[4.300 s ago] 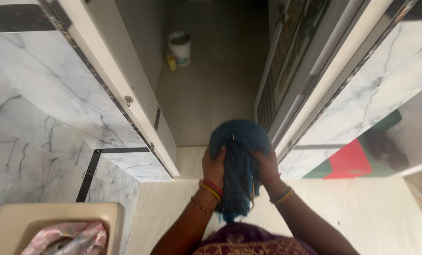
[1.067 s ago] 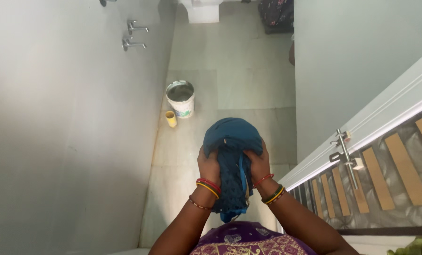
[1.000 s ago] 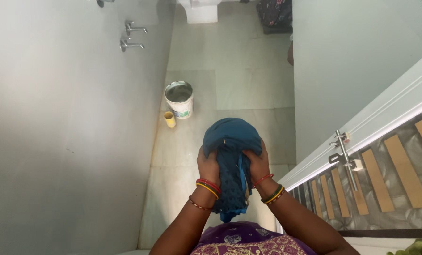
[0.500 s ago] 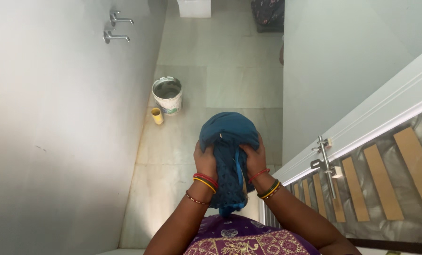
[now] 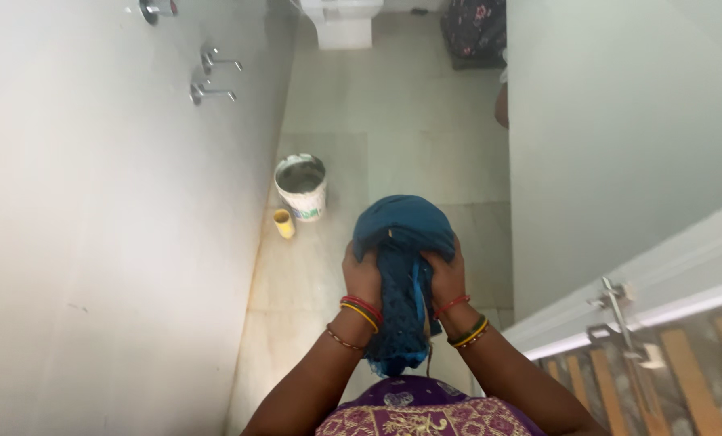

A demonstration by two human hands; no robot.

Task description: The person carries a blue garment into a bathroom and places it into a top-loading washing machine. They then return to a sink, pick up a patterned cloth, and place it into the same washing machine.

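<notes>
In front of the person's chest, above a pale tiled floor (image 5: pixel 393 153), a bundle of teal-blue cloth (image 5: pixel 403 242) is held up between both hands. The left hand (image 5: pixel 363 277) clasps the bundle's left side, its fingers (image 5: pixel 354 257) curled closed into the fabric just under the rounded top. The right hand (image 5: pixel 446 277) presses against the right side in the same way, fingers (image 5: pixel 450 260) wrapped shut on the cloth. The smooth, domed top of the bundle bulges above both sets of fingertips, while a darker, dotted length of the same cloth runs down between the two palms and hangs past the wrists, ending near the purple patterned garment (image 5: pixel 421 412) on the person's body. Both wrists carry bangles (image 5: pixel 361 311) in red, yellow and green.

On the floor beyond the bundle, well apart from the hands, stands a white bucket (image 5: pixel 301 187), open at the top, close to the left wall (image 5: pixel 102 242). A small yellow cup (image 5: pixel 283 224) sits just beside it, nearer to the person. Metal taps (image 5: pixel 209 77) stick out from that wall higher up. At the far end, the white base of a toilet (image 5: pixel 341 20) shows, with a dark patterned cloth (image 5: pixel 474 28) lying near it. At the right, a white door (image 5: pixel 644 274) with a metal latch (image 5: pixel 619 319) stands open.
</notes>
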